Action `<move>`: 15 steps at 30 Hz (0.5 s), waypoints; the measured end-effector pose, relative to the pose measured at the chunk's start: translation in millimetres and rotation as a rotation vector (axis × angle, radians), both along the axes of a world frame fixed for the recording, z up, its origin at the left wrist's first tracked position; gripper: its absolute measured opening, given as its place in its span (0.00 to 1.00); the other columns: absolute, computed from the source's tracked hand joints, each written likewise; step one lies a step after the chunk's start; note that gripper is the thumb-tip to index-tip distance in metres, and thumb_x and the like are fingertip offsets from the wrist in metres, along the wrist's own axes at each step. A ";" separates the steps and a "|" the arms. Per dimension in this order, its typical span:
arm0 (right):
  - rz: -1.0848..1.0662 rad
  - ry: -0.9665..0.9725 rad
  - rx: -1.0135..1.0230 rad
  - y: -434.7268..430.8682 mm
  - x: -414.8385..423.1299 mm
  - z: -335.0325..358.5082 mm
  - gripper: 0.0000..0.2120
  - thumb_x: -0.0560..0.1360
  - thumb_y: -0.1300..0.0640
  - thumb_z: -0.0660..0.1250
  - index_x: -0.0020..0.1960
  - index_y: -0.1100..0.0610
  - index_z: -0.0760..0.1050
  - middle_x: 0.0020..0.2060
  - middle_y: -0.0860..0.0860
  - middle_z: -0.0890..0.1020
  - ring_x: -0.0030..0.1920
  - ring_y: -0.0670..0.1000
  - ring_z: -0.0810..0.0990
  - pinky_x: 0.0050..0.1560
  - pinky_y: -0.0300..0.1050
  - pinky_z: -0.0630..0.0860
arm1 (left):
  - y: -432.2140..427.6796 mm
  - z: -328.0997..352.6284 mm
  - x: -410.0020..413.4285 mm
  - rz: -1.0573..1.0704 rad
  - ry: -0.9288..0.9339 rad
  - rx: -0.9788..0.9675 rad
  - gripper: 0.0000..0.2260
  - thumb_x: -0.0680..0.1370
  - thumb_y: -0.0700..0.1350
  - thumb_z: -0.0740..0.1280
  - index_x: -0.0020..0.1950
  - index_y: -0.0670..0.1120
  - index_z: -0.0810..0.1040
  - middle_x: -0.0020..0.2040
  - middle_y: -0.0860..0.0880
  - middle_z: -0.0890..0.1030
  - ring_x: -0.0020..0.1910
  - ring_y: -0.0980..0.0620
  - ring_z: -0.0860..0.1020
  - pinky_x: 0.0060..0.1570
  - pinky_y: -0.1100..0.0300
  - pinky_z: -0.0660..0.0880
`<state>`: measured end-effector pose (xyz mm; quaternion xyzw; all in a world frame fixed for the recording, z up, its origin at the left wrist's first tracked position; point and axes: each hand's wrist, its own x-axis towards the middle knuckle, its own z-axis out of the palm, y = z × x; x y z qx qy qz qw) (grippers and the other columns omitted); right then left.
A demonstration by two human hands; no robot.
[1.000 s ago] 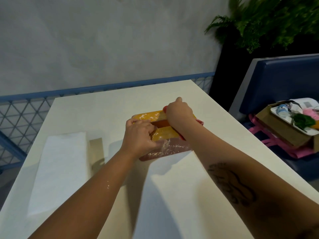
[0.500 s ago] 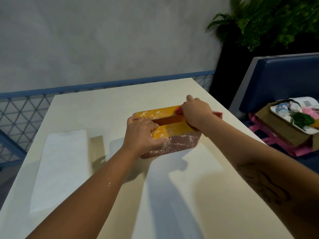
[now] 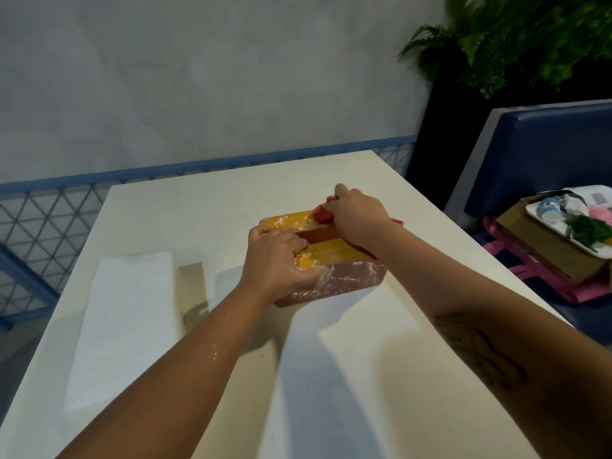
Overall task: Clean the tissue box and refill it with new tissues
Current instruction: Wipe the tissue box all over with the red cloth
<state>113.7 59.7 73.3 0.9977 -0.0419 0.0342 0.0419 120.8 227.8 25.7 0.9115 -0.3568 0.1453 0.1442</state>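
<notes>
Off the table's (image 3: 364, 376) right edge: blue bench seat (image 3: 536, 154) bearing cardboard box (image 3: 543, 250) with white tray (image 3: 534, 212). Past the far right corner, fern (image 3: 496, 38); beyond the far edge, blue lattice railing (image 3: 49, 220).

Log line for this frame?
step: wiping; left hand: holds tissue box; right hand: grips red cloth on far edge; white powder: on top and side; tissue stack: on table

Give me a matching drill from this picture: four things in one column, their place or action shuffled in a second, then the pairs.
1 left hand
2 right hand
3 white tissue stack
4 cardboard box

a off the table, by the blue bench
b holds the red cloth on the tissue box lid
c lies on the table, left of the tissue box
d grips the tissue box's near left corner

Pairs: 1-d, 2-b, 3-c, 4-a
</notes>
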 end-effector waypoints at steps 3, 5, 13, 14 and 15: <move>-0.198 -0.045 0.149 -13.4 2.5 2.1 0.15 0.79 0.52 0.60 0.64 0.52 0.73 0.54 0.55 0.74 0.51 0.56 0.76 0.51 0.49 0.76 | -0.6 0.6 -0.3 0.009 0.004 0.010 0.35 0.63 0.72 0.51 0.55 0.52 0.81 0.56 0.56 0.81 0.64 0.57 0.72 0.59 0.56 0.51; -0.278 -0.101 0.372 -23.3 5.0 7.0 0.10 0.79 0.55 0.59 0.56 0.57 0.75 0.46 0.53 0.78 0.45 0.55 0.76 0.45 0.47 0.74 | -0.1 1.0 -0.9 0.011 0.006 0.012 0.35 0.62 0.72 0.50 0.55 0.53 0.81 0.56 0.56 0.81 0.63 0.57 0.72 0.59 0.56 0.51; -0.380 -0.207 0.768 -48.4 -3.7 32.0 0.15 0.77 0.48 0.62 0.59 0.54 0.77 0.50 0.57 0.80 0.54 0.59 0.77 0.60 0.56 0.74 | -0.4 2.5 -2.7 0.003 0.030 -0.018 0.36 0.62 0.72 0.49 0.56 0.52 0.81 0.56 0.55 0.81 0.63 0.55 0.72 0.61 0.54 0.54; -0.372 -0.200 0.790 -49.7 -4.5 32.6 0.15 0.78 0.48 0.61 0.60 0.54 0.76 0.50 0.56 0.80 0.52 0.57 0.77 0.59 0.53 0.74 | -0.6 2.4 -2.5 0.005 0.031 -0.014 0.37 0.62 0.72 0.49 0.56 0.52 0.81 0.56 0.55 0.81 0.63 0.55 0.72 0.61 0.54 0.55; -0.365 -0.189 0.825 -49.7 -6.5 32.7 0.14 0.78 0.50 0.61 0.61 0.54 0.75 0.49 0.54 0.79 0.49 0.55 0.77 0.56 0.51 0.76 | -0.9 2.3 -2.4 0.009 0.031 -0.008 0.37 0.62 0.72 0.49 0.56 0.52 0.80 0.57 0.55 0.81 0.64 0.56 0.72 0.62 0.54 0.54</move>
